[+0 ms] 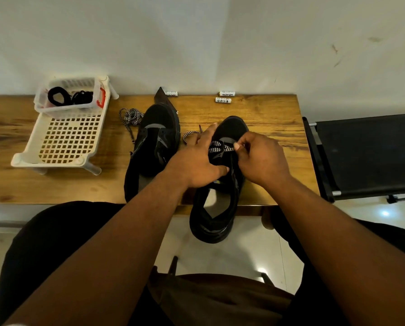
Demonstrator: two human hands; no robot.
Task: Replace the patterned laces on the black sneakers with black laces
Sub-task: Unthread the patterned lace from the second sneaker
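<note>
Two black sneakers stand on the wooden table (267,118). The left sneaker (154,142) has no lace in it. A loose patterned lace (131,117) lies beside its toe. The right sneaker (220,198) overhangs the table's front edge and still carries a black-and-white patterned lace (218,147) near the toe. My left hand (201,161) grips this sneaker's upper. My right hand (260,158) pinches the patterned lace at the eyelets. One end of the lace (191,135) trails left of the toe. Black laces (67,96) lie coiled in a small clear basket (62,109).
The clear basket sits in a white perforated tray (67,142) at the table's left. Three white batteries (224,97) lie along the back edge by the wall. A black folding stand (366,156) is to the right of the table. My knees are below the front edge.
</note>
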